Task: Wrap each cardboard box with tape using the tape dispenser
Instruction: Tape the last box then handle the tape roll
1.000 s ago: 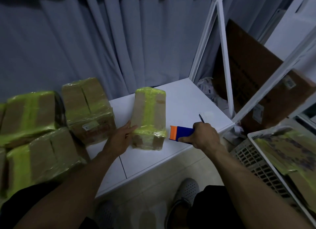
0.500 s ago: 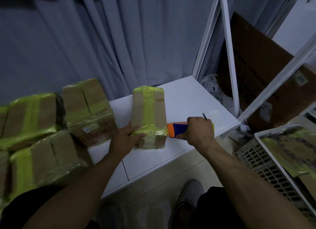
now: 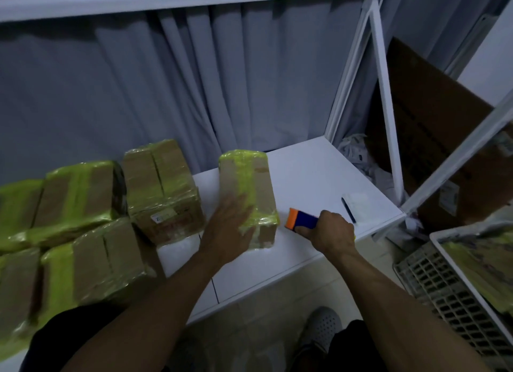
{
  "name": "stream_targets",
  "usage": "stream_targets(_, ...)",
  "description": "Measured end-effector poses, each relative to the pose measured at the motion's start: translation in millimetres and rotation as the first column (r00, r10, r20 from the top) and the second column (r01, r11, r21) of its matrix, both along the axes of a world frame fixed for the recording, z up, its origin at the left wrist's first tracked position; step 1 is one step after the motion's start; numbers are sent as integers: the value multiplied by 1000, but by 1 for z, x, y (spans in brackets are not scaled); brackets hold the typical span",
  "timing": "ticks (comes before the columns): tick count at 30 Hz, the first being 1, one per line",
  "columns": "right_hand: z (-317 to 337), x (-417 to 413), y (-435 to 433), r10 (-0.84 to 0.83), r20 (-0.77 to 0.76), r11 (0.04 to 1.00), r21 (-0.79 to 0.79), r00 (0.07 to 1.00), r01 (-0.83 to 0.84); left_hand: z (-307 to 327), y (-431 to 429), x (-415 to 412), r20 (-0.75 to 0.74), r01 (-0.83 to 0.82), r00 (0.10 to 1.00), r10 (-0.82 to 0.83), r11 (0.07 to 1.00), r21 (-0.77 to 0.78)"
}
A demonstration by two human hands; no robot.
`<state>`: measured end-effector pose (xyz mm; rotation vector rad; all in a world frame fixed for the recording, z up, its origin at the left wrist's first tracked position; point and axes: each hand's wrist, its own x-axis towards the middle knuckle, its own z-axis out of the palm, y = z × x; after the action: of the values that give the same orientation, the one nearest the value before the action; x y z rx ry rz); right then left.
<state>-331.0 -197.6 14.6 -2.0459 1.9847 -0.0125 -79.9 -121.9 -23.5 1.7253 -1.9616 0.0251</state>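
White bench (image 3: 305, 177) carries a cluster of brown cardboard boxes wrapped in yellow-green tape (image 3: 77, 196) on its left side, blurred and cut off by the frame edge. White-rimmed crate (image 3: 437, 242) far right holds flat yellow-green taped pieces, only partly in view. Single taped cardboard box (image 3: 249, 182) stands mid-bench. Left hand (image 3: 230, 227): grip open, flat on the box's near end, motion-blurred. Right hand (image 3: 330, 230): grip closed round blue-and-orange tape dispenser (image 3: 301, 218), just right of the box, rear half hidden.

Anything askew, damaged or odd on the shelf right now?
Nothing looks damaged. The green tape on the box under the left hand looks bunched at its near end; the right hand grips the tape dispenser beside it.
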Motion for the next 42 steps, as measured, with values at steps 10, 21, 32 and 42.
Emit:
stream_targets(10, -6, -7, -13, -231, 500, 967, 211, 835, 141, 6, -55, -37, 335, -22, 932, -136, 903, 428)
stream_targets(21, -22, 26, -46, -273, 805, 946, 323, 526, -3, -9, -93, 21, 495, -278, 858, 139, 936, 218)
stream_targets(32, -30, 31, -49, 207, 628, 978, -162, 751, -134, 0, -113, -95, -826, 60, 150, 544, 829, 556)
stream_targets(42, -46, 7, -59, 50, 802, 941, -238, 595, 242, -40, -117, -85, -838, 294, -242, 489, 860, 417)
